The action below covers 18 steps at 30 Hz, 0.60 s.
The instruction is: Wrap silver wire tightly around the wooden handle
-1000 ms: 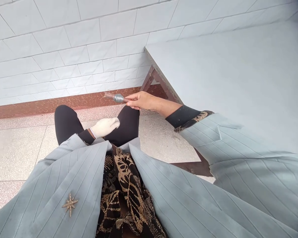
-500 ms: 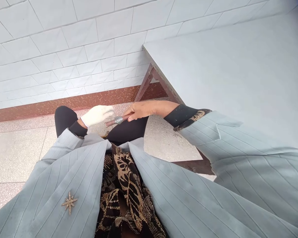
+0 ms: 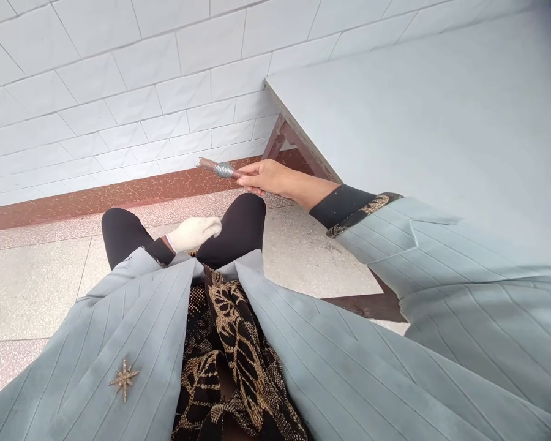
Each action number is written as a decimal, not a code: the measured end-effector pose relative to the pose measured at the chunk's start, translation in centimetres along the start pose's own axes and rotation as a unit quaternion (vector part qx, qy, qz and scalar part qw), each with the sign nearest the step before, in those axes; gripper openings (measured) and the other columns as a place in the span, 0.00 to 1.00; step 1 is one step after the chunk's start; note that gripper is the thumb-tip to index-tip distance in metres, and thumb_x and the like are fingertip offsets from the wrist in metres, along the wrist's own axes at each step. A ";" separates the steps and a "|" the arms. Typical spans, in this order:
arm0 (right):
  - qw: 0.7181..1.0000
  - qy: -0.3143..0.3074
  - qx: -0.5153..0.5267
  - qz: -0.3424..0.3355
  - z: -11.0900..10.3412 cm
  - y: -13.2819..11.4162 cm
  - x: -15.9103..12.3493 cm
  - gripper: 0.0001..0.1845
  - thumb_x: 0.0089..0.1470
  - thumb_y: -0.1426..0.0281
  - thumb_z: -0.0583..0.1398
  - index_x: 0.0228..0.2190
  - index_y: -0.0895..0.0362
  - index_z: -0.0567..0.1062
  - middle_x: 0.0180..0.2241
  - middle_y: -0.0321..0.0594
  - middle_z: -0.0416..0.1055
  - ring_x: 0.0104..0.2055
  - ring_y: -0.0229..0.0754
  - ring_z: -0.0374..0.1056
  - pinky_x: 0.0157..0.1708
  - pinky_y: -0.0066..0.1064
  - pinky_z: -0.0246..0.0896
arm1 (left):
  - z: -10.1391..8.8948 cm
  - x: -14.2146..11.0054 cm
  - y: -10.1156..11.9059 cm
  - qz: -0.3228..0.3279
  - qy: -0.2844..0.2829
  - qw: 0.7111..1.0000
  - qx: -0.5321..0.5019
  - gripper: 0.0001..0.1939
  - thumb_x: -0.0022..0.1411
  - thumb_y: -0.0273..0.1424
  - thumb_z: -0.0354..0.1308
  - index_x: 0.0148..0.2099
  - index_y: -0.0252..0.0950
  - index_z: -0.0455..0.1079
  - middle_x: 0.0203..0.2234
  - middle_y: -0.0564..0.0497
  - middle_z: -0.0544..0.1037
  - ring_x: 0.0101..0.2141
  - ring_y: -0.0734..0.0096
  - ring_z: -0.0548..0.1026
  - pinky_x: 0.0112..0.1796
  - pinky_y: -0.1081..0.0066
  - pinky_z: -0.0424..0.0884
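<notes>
My right hand [image 3: 267, 176], bare, is closed around one end of a short reddish-brown stick [image 3: 206, 163]. Thin silvery wire [image 3: 223, 170] is wound in a thick band about the stick's middle, clear of my fingers. The stick is held above my right knee [image 3: 243, 220], pointing left. Lower down, between my thighs, my left hand [image 3: 191, 234] wears a white knitted glove. Its fingers are curled together at the inner side of the right thigh; whatever they may hold is hidden.
A pale grey tabletop [image 3: 422, 141] on a reddish-brown frame [image 3: 275, 138] stands close by my right arm. Ahead rises a white tiled wall [image 3: 156, 73] with a red-brown skirting [image 3: 133, 182]. The floor [image 3: 41, 275] is speckled stone tile.
The right hand with the stick dipped toward the gloved left hand, then swung back up and away. My left hand rose to meet it and has come back down to the lap.
</notes>
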State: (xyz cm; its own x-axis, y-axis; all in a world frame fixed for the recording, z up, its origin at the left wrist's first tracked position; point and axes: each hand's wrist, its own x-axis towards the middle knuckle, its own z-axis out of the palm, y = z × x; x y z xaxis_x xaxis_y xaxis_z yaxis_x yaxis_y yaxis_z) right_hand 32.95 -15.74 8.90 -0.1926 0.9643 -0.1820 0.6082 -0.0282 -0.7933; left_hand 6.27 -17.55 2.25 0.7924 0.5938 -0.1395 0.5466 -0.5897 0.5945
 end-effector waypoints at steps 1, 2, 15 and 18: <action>0.999 0.007 -0.049 0.012 0.0 0.1 0.2 0.15 0.67 0.64 0.65 0.52 0.56 0.83 0.27 0.39 0.70 0.28 0.39 0.63 0.30 0.31 0.59 | -0.3 -0.1 0.4 -0.009 -0.004 0.999 0.050 0.15 0.79 0.35 0.45 0.46 0.38 0.72 0.39 0.49 0.82 0.40 0.64 0.78 0.46 0.65 0.68; 0.995 0.013 -0.098 0.018 -0.1 0.1 0.3 0.16 0.67 0.64 0.65 0.52 0.55 0.84 0.31 0.42 0.74 0.31 0.42 0.66 0.33 0.33 0.61 | -0.6 -0.2 0.7 -0.014 -0.008 0.995 0.097 0.16 0.80 0.35 0.45 0.49 0.38 0.73 0.40 0.49 0.83 0.41 0.63 0.79 0.45 0.65 0.68; 0.918 -0.336 -0.208 -0.031 0.9 -0.3 -0.4 0.20 0.61 0.61 0.68 0.51 0.57 0.86 0.38 0.41 0.80 0.36 0.39 0.69 0.37 0.28 0.60 | -6.1 -0.4 0.4 -0.001 0.101 0.991 0.092 0.15 0.77 0.37 0.46 0.46 0.37 0.73 0.38 0.49 0.80 0.40 0.64 0.78 0.44 0.66 0.70; 0.918 -0.373 -0.131 -0.045 1.0 -1.0 -0.8 0.19 0.60 0.59 0.68 0.48 0.57 0.85 0.31 0.37 0.74 0.30 0.35 0.63 0.33 0.27 0.56 | -5.0 0.1 -0.7 0.011 0.138 0.990 -0.029 0.17 0.77 0.40 0.45 0.41 0.36 0.70 0.37 0.48 0.78 0.39 0.65 0.75 0.46 0.65 0.71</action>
State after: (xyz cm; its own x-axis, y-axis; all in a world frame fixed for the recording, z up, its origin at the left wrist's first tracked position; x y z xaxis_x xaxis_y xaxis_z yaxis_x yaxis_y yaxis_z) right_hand 31.74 -16.74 9.30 -0.6648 0.5090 -0.5468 0.7097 0.2018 -0.6750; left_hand 4.62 -14.35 5.78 0.6961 0.7122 0.0910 0.5065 -0.5770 0.6408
